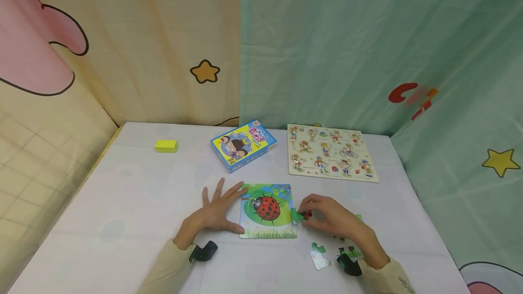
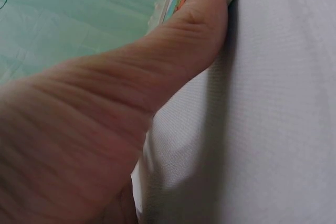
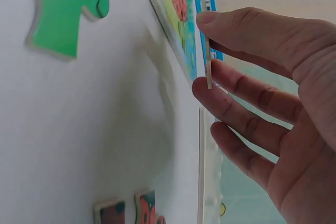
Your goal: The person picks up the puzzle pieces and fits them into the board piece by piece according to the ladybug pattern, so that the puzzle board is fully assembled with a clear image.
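Observation:
A square ladybug puzzle board (image 1: 265, 232) lies flat on the table, its picture a red spotted ladybug over grass. My left hand (image 1: 214, 212) has its fingers spread, with the thumb and a fingertip resting on the board's left edge. In the left wrist view the thumb (image 2: 202, 11) presses on a board corner. Between thumb and fingers my right hand (image 1: 333, 217) pinches a green puzzle piece (image 1: 296, 216), close to the board's right edge. The right wrist view shows this piece (image 3: 208, 51) edge-on, held clear of the table.
Loose puzzle pieces (image 1: 320, 260) lie below and under the right forearm; a green one (image 3: 63, 17) shows in the right wrist view. Farther back are a yellow block (image 1: 165, 146), a blue-and-yellow box (image 1: 244, 145) and a wooden board with figures (image 1: 331, 153). Curtains hang behind the table.

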Demonstrator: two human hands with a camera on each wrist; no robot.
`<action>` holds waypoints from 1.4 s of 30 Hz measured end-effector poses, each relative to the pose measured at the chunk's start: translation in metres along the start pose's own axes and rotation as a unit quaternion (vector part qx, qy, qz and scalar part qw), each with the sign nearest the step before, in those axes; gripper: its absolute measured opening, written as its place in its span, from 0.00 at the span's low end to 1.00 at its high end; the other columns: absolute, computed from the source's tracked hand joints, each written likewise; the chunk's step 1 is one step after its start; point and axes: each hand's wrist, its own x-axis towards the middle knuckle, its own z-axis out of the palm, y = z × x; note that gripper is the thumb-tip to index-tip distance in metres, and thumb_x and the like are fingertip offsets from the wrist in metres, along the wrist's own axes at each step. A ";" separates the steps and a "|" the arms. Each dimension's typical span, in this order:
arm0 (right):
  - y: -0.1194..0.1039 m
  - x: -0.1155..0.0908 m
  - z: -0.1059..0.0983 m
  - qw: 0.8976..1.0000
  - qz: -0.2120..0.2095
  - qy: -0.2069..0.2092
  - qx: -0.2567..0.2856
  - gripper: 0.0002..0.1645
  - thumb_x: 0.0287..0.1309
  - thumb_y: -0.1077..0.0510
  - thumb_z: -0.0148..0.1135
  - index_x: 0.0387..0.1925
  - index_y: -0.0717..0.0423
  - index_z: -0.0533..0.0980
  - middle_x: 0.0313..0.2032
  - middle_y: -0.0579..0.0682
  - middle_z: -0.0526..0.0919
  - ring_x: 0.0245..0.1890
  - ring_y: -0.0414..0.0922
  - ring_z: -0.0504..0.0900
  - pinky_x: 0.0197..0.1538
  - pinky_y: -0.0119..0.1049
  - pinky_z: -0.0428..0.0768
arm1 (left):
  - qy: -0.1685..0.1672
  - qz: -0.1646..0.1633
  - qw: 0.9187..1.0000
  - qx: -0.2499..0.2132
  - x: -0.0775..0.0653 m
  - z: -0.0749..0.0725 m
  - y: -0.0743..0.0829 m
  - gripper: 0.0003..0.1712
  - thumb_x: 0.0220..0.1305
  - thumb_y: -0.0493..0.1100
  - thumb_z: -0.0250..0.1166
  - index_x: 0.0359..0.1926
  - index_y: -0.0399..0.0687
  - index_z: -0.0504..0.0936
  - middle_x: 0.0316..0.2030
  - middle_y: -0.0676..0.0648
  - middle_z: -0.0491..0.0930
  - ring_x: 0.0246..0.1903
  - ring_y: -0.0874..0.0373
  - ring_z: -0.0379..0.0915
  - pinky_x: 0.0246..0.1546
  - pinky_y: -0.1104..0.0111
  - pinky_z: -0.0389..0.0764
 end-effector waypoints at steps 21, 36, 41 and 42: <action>-0.033 0.044 0.014 0.999 -0.051 -0.008 -0.018 0.14 0.60 0.53 0.70 0.48 0.48 0.85 0.49 0.41 0.82 0.51 0.39 0.81 0.57 0.39 0.81 | -0.005 0.001 1.000 -0.003 -0.002 -0.001 0.001 0.64 0.44 0.64 0.79 0.78 0.59 0.56 0.81 0.50 0.44 0.76 0.31 0.16 0.63 0.26 0.19; -0.059 0.076 0.035 0.998 -0.034 0.000 -0.050 0.14 0.63 0.51 0.68 0.49 0.51 0.85 0.51 0.46 0.83 0.53 0.42 0.81 0.57 0.40 0.82 | -0.001 0.007 1.000 0.006 -0.001 -0.001 -0.001 0.63 0.45 0.66 0.78 0.78 0.61 0.56 0.81 0.51 0.43 0.76 0.31 0.17 0.63 0.25 0.21; -0.062 0.083 0.042 0.998 -0.021 0.004 -0.063 0.15 0.62 0.51 0.69 0.48 0.51 0.85 0.49 0.46 0.84 0.48 0.41 0.81 0.52 0.36 0.83 | -0.001 0.004 1.000 0.010 -0.001 0.000 -0.002 0.63 0.45 0.67 0.77 0.78 0.62 0.55 0.81 0.51 0.43 0.76 0.31 0.17 0.63 0.25 0.21; -0.063 0.084 0.043 0.998 -0.019 0.005 -0.063 0.15 0.62 0.51 0.69 0.48 0.52 0.85 0.48 0.45 0.84 0.47 0.40 0.81 0.51 0.36 0.83 | -0.001 0.004 1.000 0.011 0.000 0.000 -0.002 0.63 0.45 0.67 0.77 0.78 0.62 0.55 0.81 0.51 0.43 0.76 0.32 0.17 0.63 0.25 0.21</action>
